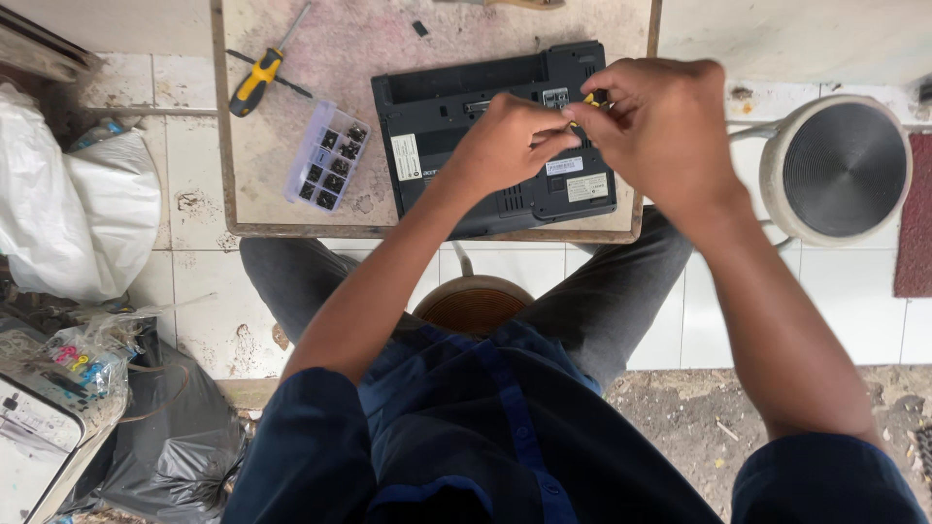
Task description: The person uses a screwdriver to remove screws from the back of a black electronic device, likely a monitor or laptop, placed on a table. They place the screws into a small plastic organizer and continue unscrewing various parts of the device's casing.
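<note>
A person sits at a small worn table (291, 175) and looks down at a black laptop (456, 116) that lies upside down on it, its bottom side with white stickers facing up. Both hands are over the right part of the laptop, close together and nearly touching. The left hand (510, 141) is curled, and its fingers pinch at something small near the other hand; what it pinches is too small to tell. The right hand (660, 121) is curled around a small tool with a yellow handle (590, 100), and only a bit of the yellow shows between the fingers. To the left of the laptop lies a clear little box (328, 155) with many small parts sorted into its spaces, just beside the laptop's edge. Farther up and left on the table lies a screwdriver (260, 78) with a yellow and black handle, apart from the hands. A round white stool (835, 170) with a dark seat stands on the tiled floor to the right of the table. A white bag (78, 213) sits on the floor to the left, and a black bag (175, 437) lies lower down.
</note>
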